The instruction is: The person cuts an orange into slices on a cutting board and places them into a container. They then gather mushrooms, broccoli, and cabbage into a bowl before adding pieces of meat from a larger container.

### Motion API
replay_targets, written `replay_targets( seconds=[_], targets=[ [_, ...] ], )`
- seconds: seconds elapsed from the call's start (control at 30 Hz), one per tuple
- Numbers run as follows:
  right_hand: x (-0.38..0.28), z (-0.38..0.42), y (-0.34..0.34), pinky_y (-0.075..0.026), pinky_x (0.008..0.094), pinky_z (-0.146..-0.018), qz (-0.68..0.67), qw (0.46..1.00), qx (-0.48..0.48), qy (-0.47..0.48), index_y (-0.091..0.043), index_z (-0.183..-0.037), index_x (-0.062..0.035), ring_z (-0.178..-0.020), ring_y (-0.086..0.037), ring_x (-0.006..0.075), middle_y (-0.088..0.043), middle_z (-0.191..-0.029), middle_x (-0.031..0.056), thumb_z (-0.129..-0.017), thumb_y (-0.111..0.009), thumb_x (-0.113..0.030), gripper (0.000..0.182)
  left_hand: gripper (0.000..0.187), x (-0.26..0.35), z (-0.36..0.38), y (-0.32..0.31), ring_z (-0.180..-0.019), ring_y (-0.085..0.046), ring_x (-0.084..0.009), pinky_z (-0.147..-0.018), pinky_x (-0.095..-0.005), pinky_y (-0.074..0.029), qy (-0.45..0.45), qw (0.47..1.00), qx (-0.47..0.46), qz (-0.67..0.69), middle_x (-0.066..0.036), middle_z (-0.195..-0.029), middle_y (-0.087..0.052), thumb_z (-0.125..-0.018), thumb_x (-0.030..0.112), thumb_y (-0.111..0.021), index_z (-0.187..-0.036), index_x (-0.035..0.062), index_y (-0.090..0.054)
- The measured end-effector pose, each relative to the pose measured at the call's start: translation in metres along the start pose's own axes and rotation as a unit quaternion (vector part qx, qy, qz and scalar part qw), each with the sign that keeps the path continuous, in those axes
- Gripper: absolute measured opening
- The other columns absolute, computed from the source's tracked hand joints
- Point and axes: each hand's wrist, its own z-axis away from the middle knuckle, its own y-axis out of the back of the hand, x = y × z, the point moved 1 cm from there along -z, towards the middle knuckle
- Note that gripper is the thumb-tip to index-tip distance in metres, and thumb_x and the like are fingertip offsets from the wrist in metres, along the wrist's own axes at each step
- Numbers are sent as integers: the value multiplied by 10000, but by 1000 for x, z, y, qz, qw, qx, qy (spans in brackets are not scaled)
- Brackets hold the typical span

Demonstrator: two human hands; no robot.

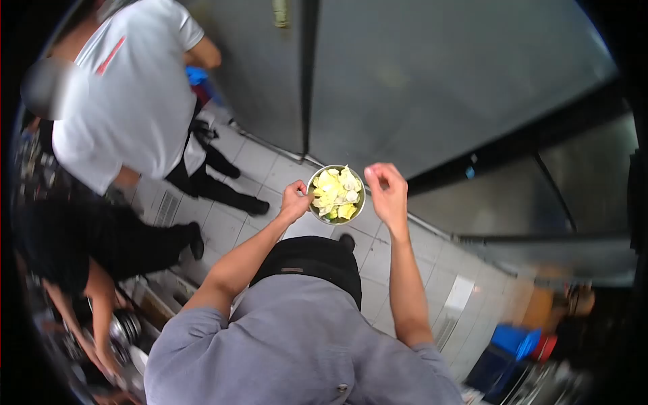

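Note:
A round metal bowl (311, 183) is held in front of my waist. Yellow-green chopped leaves (335, 192), which look like cabbage or lettuce, fill it. My left hand (295, 200) has closed on the bowl's left rim, thumb and fingers gripping the edge. Just right of the bowl is my right hand (388, 191), raised and slightly apart from the rim. Its fingers are loosely curled and parted, and I see nothing in them.
Large grey metal doors (432, 74) stand ahead. A person in a white shirt (135, 94) is at left; another in black (74, 250) leans over metal dishes (125, 329). Light tiles (378, 260) cover the floor. A blue item (516, 341) lies at lower right.

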Motion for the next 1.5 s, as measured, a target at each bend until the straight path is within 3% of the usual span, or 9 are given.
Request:
replay_targets(
  seconds=[0.1, 0.17, 0.3, 0.37, 0.4, 0.7, 0.9, 1.03, 1.5],
  targets=[
    [-25, -50, 1, -505, 357, -800, -5, 980, -102, 168, -604, -1115, -16, -972, -629, 268, -625, -1102, 137, -903, -628, -47, 215, 182, -24, 35, -11, -565, -666, -186, -481, -319, -543, -16, 993, 103, 50, -120, -677, -643, -763, -1, -653, -746, 40, -476],
    [-36, -85, 0, -488, 408, -971, -42, 967, -173, 183, -475, -1372, -38, -1214, -575, 309, -572, -1308, 167, -857, -683, -82, 557, 179, -3, 67, -16, -561, -662, -181, -476, -312, -544, -28, 982, 173, 66, -117, -674, -642, -761, -2, -655, -756, 40, -481],
    [-71, -152, 0, -390, 395, -1102, -99, 974, -136, 154, -329, -1443, 126, -1320, -492, 346, -496, -1399, 283, -800, -767, -194, 841, 161, 31, 151, -24, -602, -666, -171, -505, -311, -580, -77, 946, 293, 114, -108, -722, -643, -773, -17, -638, -767, 41, -487],
    [13, -242, -72, -389, 372, -1099, -41, 986, -90, 138, -326, -1426, 130, -1305, -506, 346, -510, -1379, 290, -783, -775, -181, 844, 158, 3, 116, -6, -650, -670, -174, -521, -315, -596, -50, 934, 329, 128, -102, -763, -637, -775, -27, -630, -784, 42, -489],
    [6, -247, -59, -397, 369, -1086, -129, 964, -196, 122, -360, -1381, 119, -1285, -524, 341, -535, -1354, 277, -770, -784, -182, 802, 159, 1, 140, -11, -654, -668, -173, -520, -315, -595, -58, 924, 349, 142, -100, -768, -634, -775, -28, -631, -787, 43, -489],
    [-14, -237, -55, -405, 362, -1050, 10, 986, -134, 102, -457, -1317, 126, -1234, -529, 315, -514, -1340, 241, -713, -831, -215, 788, 193, -82, 258, 23, -637, -635, -152, -498, -316, -578, -28, 859, 492, 137, -76, -801, -602, -755, -38, -652, -763, 51, -481],
    [19, -251, -80, -463, 389, -973, -30, 997, -54, 56, -373, -1353, 98, -1080, -621, 297, -634, -1122, 201, -668, -897, -354, 974, 212, -147, 288, 28, -712, -665, -199, -528, -355, -624, 35, 837, 503, 212, -75, -808, -591, -743, -58, -639, -751, 58, -462],
    [-43, -186, -93, -509, 392, -859, 37, 989, -73, 122, -561, -1250, -4, -964, -635, 281, -634, -1008, 145, -683, -897, -398, 768, 199, -171, 286, 45, -649, -662, -184, -490, -325, -583, 42, 856, 477, 193, -90, -788, -602, -751, -57, -637, -763, 51, -470],
    [-127, -37, -310, -347, 523, -1091, -33, 927, 52, 369, -360, -1381, 72, -1308, -398, 439, -420, -1376, 282, -659, -871, -311, 964, 178, -158, 250, 73, -560, -657, -161, -463, -282, -529, 9, 882, 422, 211, -131, -706, -663, -800, -57, -631, -807, 46, -487]
  ],
)
